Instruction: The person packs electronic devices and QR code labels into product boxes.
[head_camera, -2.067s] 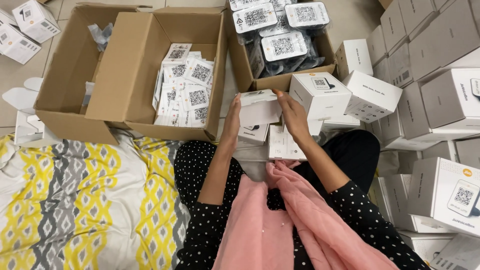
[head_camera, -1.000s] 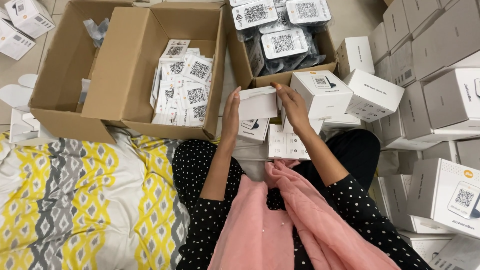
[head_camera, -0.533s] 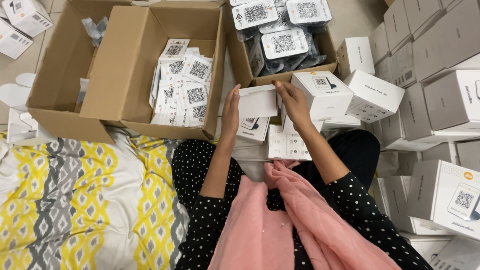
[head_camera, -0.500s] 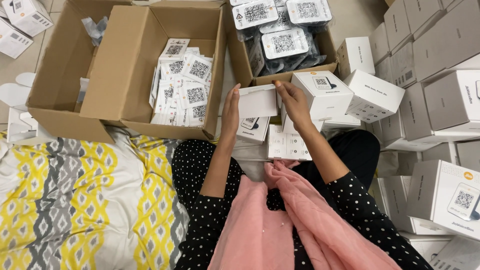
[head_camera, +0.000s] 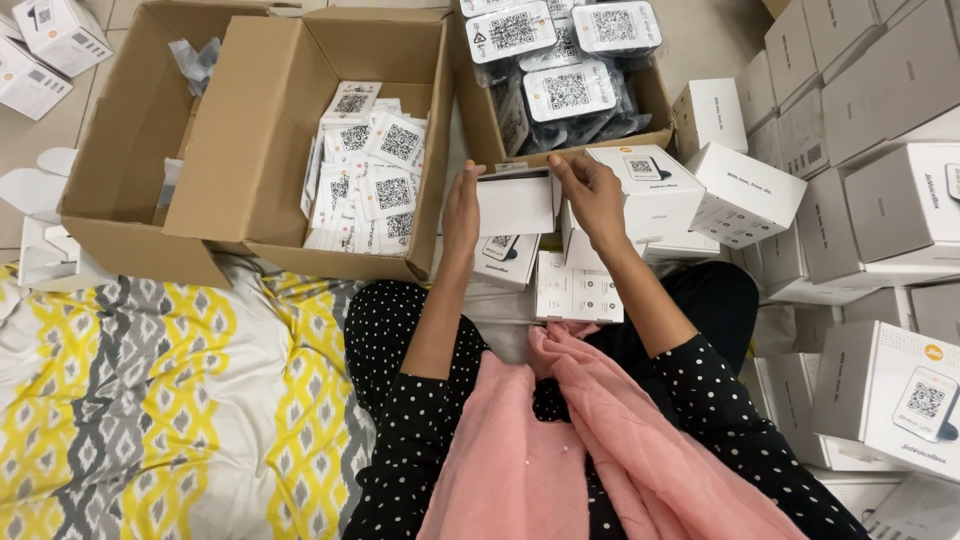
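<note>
Home floor turned packing station.
Tiled floor with a yellow-and-grey patterned bedsheet spread over it, open cardboard cartons of code cards and bagged devices, stacks of identical white product boxes crowding the right side.

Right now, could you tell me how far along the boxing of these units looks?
Done: closed white boxes are stacked to the right. In hand: the left hand and right hand hold one small white box. Left: wrapped units fill one carton, leaflets another.
</note>
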